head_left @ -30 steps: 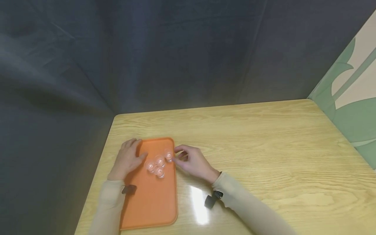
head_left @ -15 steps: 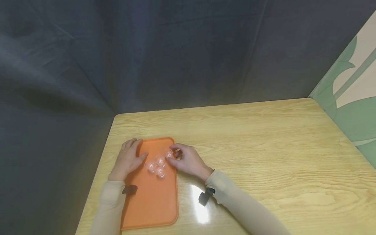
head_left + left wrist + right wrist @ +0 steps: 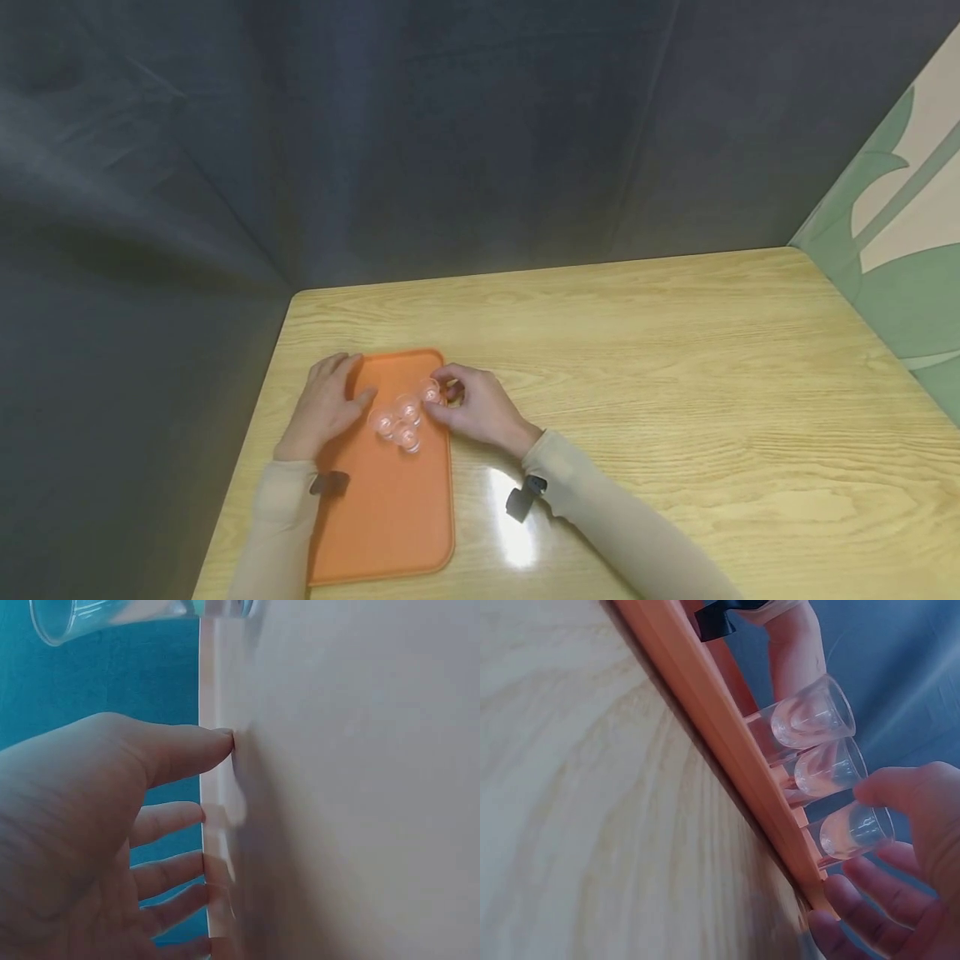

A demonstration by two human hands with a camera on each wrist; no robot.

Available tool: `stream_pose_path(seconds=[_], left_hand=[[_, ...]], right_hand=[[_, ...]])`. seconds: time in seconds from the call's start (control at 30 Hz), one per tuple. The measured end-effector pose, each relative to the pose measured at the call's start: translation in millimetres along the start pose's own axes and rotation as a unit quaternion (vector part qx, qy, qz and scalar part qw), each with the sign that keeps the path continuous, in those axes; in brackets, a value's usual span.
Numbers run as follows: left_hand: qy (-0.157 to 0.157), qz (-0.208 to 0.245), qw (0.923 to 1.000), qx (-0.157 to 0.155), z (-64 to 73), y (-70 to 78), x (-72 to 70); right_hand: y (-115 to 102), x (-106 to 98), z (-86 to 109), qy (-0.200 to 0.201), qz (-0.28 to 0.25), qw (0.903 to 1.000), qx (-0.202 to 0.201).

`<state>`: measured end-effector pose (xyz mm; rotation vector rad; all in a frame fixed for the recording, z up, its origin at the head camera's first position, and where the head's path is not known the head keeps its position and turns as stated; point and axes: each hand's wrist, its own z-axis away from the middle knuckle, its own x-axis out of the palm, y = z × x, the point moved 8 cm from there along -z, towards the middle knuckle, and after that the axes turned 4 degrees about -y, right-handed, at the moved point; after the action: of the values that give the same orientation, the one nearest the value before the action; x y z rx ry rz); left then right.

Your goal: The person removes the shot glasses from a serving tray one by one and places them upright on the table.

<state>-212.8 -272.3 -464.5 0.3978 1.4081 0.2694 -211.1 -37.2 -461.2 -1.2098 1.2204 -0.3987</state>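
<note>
Several small clear shot glasses (image 3: 407, 438) stand upright, grouped in the far half of an orange tray (image 3: 382, 533). At the tray's far right edge, my right hand (image 3: 480, 408) holds the rightmost shot glass (image 3: 431, 395) between thumb and fingers. The right wrist view shows the thumb at the rim of this glass (image 3: 857, 831), with the fingers curving round its other side. My left hand (image 3: 322, 414) rests along the tray's far left, its fingers spread. In the left wrist view its straight thumb (image 3: 191, 750) reaches over the tray's edge, and part of a glass (image 3: 112, 619) shows above.
The tray lies on the left part of a light wood-grain table (image 3: 637, 392). A dark curtain (image 3: 480, 142) hangs along the table's back and left sides. Green and white leaf-patterned wall (image 3: 915, 317) shows at the right.
My right hand has moved left over the tray's edge and taken hold of the rightmost shot glass. The left hand and the other glasses stay in place.
</note>
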Motion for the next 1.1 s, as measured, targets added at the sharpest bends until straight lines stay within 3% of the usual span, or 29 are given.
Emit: stream_pose_path(seconds=[0.33, 0.73, 1.1], left_hand=[[-0.002, 0.009, 0.9999, -0.005, -0.5, -1.6, 1.7], [-0.004, 0.012, 0.9999, -0.005, -1.2, -0.3, -0.2], [-0.005, 0.016, 0.9998, -0.006, 0.4, -3.6, 1.5]], right_hand=[[-4.4, -3.1, 0.9, 0.004, 0.006, 0.9998, -0.019], [3.8, -12.7, 9.8, 0.028, -0.092, 0.9954, -0.004], [17.2, -27.3, 19.1, 0.057, -0.095, 0.9937, 0.013]])
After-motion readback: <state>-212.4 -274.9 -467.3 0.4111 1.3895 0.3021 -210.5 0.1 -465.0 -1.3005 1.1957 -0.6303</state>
